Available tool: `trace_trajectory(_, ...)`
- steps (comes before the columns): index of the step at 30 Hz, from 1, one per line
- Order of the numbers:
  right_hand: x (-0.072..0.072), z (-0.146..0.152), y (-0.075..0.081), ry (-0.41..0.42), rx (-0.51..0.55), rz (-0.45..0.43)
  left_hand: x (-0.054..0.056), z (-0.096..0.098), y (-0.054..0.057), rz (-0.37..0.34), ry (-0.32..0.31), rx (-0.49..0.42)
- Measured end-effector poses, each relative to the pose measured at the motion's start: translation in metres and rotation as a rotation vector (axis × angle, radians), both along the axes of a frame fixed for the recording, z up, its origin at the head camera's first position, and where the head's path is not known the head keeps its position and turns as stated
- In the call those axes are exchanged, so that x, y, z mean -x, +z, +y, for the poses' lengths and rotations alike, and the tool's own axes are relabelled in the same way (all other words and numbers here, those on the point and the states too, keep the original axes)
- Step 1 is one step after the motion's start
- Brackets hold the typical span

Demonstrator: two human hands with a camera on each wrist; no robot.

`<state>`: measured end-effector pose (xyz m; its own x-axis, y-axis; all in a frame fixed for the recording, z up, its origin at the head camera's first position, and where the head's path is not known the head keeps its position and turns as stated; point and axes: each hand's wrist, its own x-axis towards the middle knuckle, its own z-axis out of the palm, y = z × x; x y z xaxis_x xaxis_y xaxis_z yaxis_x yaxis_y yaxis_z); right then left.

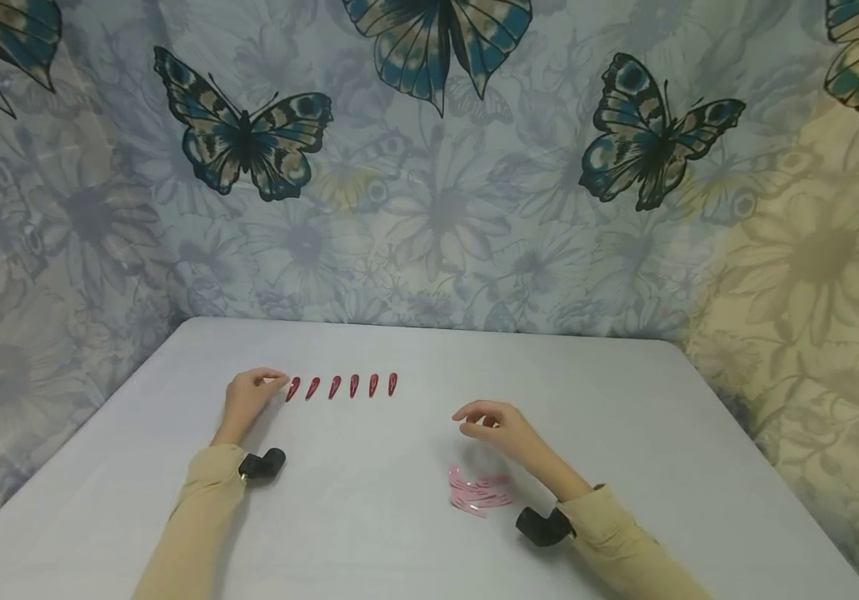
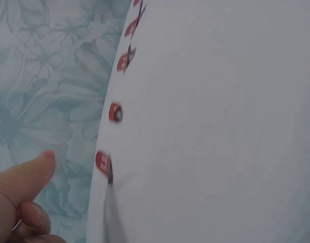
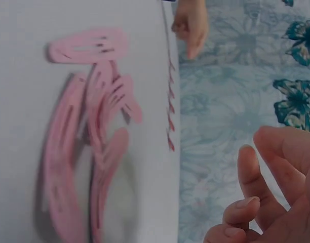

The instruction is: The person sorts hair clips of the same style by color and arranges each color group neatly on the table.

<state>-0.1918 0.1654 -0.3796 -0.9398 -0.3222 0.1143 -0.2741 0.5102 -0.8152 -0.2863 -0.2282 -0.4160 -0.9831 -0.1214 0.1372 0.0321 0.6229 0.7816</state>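
Observation:
Several red snap hair clips [image 1: 335, 387] lie in a row toward the far side of the white table. My left hand [image 1: 252, 395] hovers beside the left end of that row, its fingertips close to the endmost clip. In the left wrist view, that hand's index finger [image 2: 31, 174] points forward and nothing shows in its grasp. Nearer to me lies a loose pile of pink snap hair clips [image 1: 480, 493], some overlapping. Beyond the pile, my right hand [image 1: 500, 427] is held above the table, fingers loosely bent and holding nothing; the right wrist view shows its bare fingertips [image 3: 247, 158].
The white table [image 1: 369, 533] meets a wall [image 1: 444, 250] covered with flower and butterfly patterns at its back edge. A black wrist camera [image 1: 262, 465] sits on my left sleeve, another black camera [image 1: 544, 527] on my right.

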Motion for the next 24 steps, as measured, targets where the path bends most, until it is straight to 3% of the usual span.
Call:
trace_trajectory(2,-0.006,0.002,-0.002,0.002,0.002,0.011,-0.002,0.012,0.001,0.023,0.003,-0.064)
trace_trajectory(5,-0.012,0.004,-0.006,0.012,-0.001,0.012,-0.013,0.035,0.004,0.014,-0.051,-0.152)
trace_trajectory(10,-0.018,0.008,-0.014,0.015,-0.014,-0.004,-0.04,0.077,0.014,-0.009,-0.129,-0.306)
trace_trajectory(15,-0.02,0.006,-0.02,0.029,0.012,-0.009,-0.066,0.116,0.023,0.037,-0.184,-0.445)
trace_trajectory(19,-0.023,0.004,-0.024,0.032,0.022,-0.025,-0.085,0.142,0.023,0.055,-0.254,-0.5)
trace_trajectory(24,-0.024,0.004,-0.028,0.064,-0.003,0.034,-0.101,0.168,0.009,0.067,-0.38,-0.459)
